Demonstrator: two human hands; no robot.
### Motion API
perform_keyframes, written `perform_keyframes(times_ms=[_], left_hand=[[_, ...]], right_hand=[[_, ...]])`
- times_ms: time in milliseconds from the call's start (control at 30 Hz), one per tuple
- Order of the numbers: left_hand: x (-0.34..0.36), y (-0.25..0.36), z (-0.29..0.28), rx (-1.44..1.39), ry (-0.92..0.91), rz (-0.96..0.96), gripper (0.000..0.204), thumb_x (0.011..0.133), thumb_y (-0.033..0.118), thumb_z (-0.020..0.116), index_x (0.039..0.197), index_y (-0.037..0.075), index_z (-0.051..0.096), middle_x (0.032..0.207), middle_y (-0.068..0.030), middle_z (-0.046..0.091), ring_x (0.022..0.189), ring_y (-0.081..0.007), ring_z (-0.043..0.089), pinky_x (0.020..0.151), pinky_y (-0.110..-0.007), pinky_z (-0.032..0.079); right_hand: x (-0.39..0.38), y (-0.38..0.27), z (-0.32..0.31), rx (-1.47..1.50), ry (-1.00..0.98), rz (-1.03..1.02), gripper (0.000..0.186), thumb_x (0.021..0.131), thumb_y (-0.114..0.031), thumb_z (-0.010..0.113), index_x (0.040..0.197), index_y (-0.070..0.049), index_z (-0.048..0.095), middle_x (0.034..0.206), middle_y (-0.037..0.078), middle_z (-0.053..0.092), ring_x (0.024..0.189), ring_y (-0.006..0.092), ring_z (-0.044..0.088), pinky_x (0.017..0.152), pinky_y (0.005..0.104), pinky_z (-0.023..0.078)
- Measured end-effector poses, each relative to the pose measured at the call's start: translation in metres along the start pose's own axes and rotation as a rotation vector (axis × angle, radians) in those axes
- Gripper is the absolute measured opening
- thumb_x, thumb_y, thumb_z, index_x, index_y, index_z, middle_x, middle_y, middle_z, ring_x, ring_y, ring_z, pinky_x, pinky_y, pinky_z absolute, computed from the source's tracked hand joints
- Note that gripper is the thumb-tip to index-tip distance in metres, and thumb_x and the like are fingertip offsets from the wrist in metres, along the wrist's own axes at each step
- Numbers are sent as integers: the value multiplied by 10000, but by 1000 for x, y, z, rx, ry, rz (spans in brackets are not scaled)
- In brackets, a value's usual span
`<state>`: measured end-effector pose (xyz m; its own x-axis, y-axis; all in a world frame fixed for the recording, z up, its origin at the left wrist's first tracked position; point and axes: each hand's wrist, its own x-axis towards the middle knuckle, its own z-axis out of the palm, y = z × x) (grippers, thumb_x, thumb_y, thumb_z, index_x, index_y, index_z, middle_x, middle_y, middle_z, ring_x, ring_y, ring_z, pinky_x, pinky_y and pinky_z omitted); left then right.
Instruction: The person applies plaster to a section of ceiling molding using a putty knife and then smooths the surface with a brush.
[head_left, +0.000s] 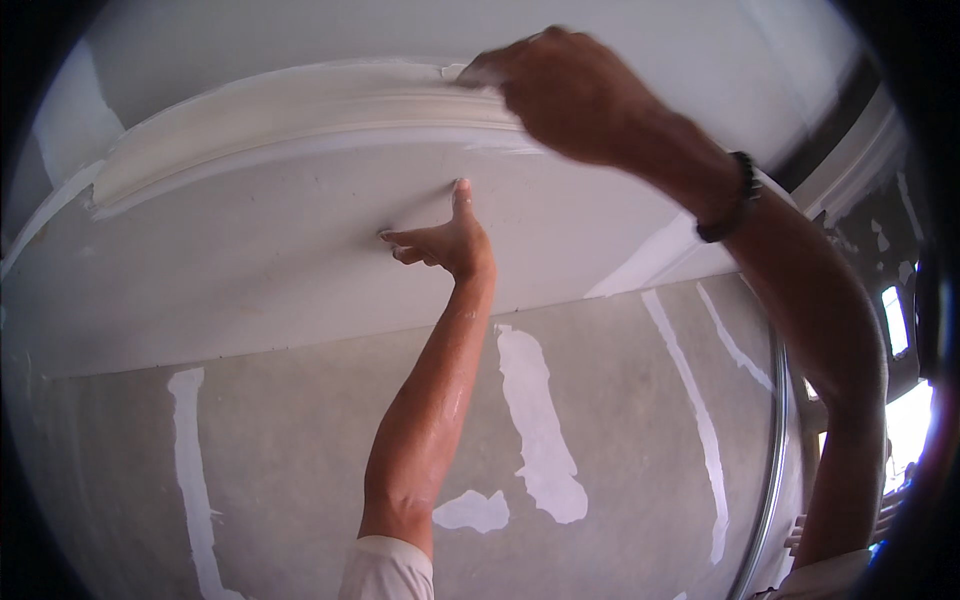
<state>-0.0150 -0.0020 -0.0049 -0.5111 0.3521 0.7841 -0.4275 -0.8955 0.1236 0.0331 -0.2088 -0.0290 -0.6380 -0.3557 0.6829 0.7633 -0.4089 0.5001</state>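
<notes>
My left hand (445, 240) reaches up to a smooth white panel (270, 250), thumb raised and fingers spread, with the tips at or against its surface. White smears mark that forearm. Higher and to the right, my right hand (565, 95) is at the cream moulding (300, 105) that runs in a long curve above the panel. Its fingers are drawn together, slightly blurred, at the moulding's upper edge beside a small whitish bit (453, 72). Whether they pinch anything cannot be made out. A dark beaded bracelet (735, 200) circles the right wrist.
Below the panel stands a grey wall (330, 450) with several white filler patches (540, 420). A shiny metal pole (770, 470) rises at the right. Beyond it are bright openings (908, 430). White ceiling (330, 30) spans the top.
</notes>
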Motion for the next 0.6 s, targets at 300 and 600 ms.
perform_keyframes(times_ms=[300,600], left_hand=[[-1,-4,3,-28,-9,17,1242,760,304,806,1459,-32,-165,1462,-338,-20,1305,-531,282,1007,-560,425],[-2,-8,10,30,-14,15,1268,752,375,802,1455,-36,-170,1450,-331,16,1305,-538,273,1057,-571,362]], right_hand=[[64,114,5,238,-580,437,139,861,-136,665,870,3,656,694,74,643,641,156,597,537,329,484],[127,20,-35,539,-616,295,199,829,-90,665,968,52,659,793,108,651,724,180,607,698,353,500]])
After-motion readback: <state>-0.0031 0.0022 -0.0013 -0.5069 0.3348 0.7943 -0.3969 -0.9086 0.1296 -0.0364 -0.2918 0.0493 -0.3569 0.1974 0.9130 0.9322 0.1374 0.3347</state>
